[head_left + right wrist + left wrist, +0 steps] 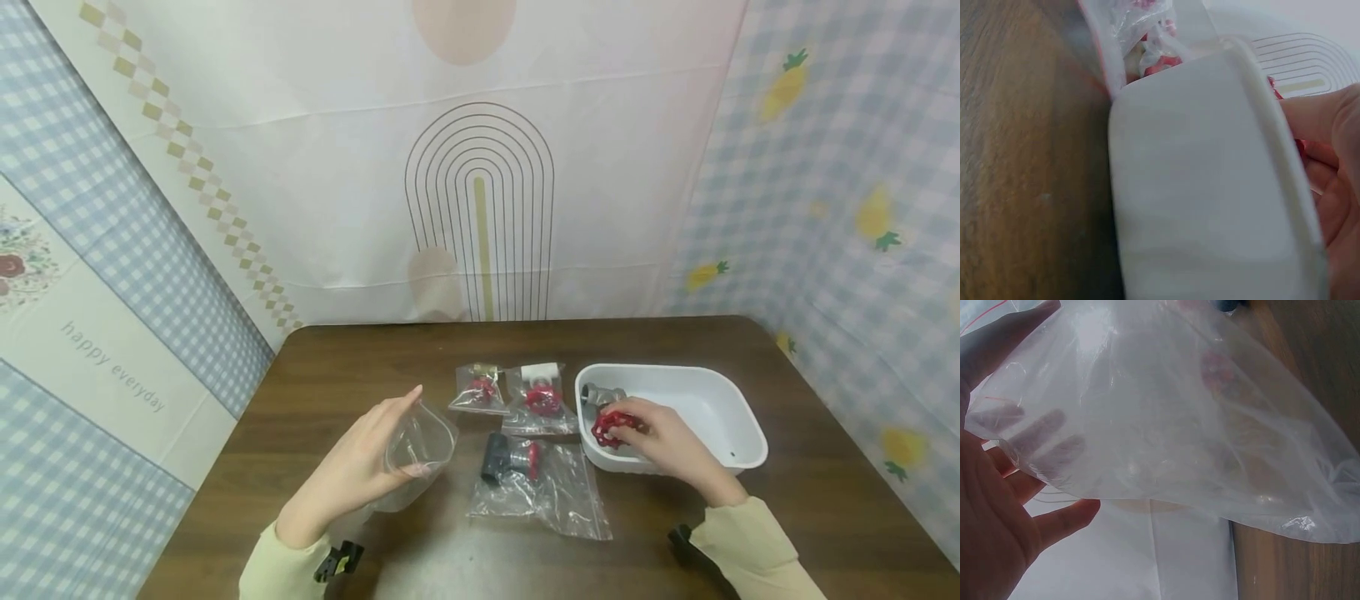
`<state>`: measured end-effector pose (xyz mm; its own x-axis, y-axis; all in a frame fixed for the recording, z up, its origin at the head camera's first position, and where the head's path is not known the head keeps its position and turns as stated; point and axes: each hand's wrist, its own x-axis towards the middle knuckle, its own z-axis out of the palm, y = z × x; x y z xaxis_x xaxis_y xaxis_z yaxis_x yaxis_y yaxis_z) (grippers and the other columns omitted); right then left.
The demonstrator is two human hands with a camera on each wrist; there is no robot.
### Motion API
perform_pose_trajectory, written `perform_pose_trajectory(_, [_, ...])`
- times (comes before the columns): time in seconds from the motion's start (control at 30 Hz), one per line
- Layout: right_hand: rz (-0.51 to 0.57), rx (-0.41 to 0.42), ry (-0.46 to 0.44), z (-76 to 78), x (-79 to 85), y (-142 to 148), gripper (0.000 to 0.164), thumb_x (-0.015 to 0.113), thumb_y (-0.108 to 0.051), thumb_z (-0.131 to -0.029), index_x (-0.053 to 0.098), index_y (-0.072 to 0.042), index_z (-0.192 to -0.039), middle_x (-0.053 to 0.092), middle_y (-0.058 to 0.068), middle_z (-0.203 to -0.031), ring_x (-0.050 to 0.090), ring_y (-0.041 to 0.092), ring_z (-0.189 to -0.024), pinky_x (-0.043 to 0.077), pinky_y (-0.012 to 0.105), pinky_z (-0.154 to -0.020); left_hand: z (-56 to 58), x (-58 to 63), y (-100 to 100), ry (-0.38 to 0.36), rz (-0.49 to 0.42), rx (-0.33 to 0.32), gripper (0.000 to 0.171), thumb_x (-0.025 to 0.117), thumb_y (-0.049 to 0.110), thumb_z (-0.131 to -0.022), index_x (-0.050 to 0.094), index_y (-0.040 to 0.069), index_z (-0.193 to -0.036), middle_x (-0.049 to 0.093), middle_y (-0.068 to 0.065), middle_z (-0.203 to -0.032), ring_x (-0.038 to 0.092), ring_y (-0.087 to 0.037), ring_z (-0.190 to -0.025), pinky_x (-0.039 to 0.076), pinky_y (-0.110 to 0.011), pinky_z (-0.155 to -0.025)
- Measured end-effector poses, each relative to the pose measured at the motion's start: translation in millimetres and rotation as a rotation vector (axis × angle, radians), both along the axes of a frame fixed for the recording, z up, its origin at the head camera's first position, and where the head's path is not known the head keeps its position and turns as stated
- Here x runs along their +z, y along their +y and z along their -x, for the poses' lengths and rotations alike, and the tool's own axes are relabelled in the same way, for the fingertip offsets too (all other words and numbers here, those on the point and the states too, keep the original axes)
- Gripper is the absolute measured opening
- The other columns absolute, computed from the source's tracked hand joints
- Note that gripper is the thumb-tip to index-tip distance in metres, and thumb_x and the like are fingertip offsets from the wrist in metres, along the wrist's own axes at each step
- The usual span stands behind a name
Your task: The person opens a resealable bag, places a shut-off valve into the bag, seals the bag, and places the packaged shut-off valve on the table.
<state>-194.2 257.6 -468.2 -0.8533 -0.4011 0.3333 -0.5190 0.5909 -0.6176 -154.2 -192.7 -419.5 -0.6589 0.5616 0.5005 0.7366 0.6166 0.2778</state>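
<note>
My left hand (352,467) holds a clear plastic zip bag (441,437), thumb and fingers spread wide at its mouth. In the left wrist view the bag (1160,412) fills much of the frame, and some fingertips show hazily through the film. Over the left end of a white plastic tub (716,417), my right hand (667,442) grips the red handwheel (609,429) of a valve. A grey metal valve body (600,396) shows beside it in the tub; whether the two are joined is unclear. The tub's wall (1204,175) hides most of that grip in the right wrist view.
Between the hands lie several bagged valves: a small brass one with a red wheel (482,388), a white one with a red wheel (542,390), and a dark grey one (497,458) nearer the front. A patterned cloth (360,208) hangs behind the brown table (337,358).
</note>
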Motion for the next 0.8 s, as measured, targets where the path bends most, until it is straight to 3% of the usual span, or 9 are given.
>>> perform_pose_trajectory(0.33, [0.011, -0.016, 0.225, -11.2, 39.9, 12, 0.037, 0.080, 0.006, -0.080, 0.072, -0.007, -0.114, 0.072, 0.001, -0.106, 0.065, 0.008, -0.088, 0.051, 0.012, -0.077, 4.1, 1.5, 3, -0.034, 0.023, 0.001, 0.104, 0.088, 0.035, -0.075, 0.030, 0.007, -0.157, 0.057, -0.011, -0.136, 0.057, -0.024, -0.120, 0.048, -0.050, -0.099])
perform_pose_trajectory(0.47, [-0.004, 0.008, 0.262, -16.3, 54.4, 8, 0.039, 0.080, 0.007, -0.078, 0.073, -0.009, -0.113, 0.072, -0.001, -0.107, 0.064, 0.008, -0.089, 0.049, 0.012, -0.077, 6.3, 2.5, 6, -0.052, 0.033, 0.000, 0.105, 0.088, 0.037, -0.076, 0.029, 0.010, -0.158, 0.057, -0.011, -0.135, 0.056, -0.025, -0.122, 0.047, -0.051, -0.101])
perform_pose_trajectory(0.63, [-0.019, 0.077, 0.271, -24.6, 65.5, -4, 0.040, 0.079, 0.008, -0.079, 0.072, -0.014, -0.112, 0.071, -0.004, -0.108, 0.063, 0.006, -0.090, 0.048, 0.013, -0.077, 8.6, 2.0, 15, -0.083, 0.046, -0.020, 0.103, 0.086, 0.041, -0.077, 0.030, 0.011, -0.158, 0.056, -0.010, -0.138, 0.054, -0.026, -0.125, 0.045, -0.051, -0.104])
perform_pose_trajectory(0.8, [-0.013, 0.218, 0.284, -29.7, 78.6, -21, 0.038, 0.078, 0.007, -0.080, 0.070, -0.014, -0.110, 0.070, -0.004, -0.111, 0.063, 0.004, -0.090, 0.050, 0.013, -0.078, 13.1, 1.5, 30, -0.114, 0.070, -0.070, 0.101, 0.084, 0.047, -0.078, 0.032, 0.010, -0.157, 0.056, -0.010, -0.138, 0.053, -0.024, -0.128, 0.043, -0.050, -0.107])
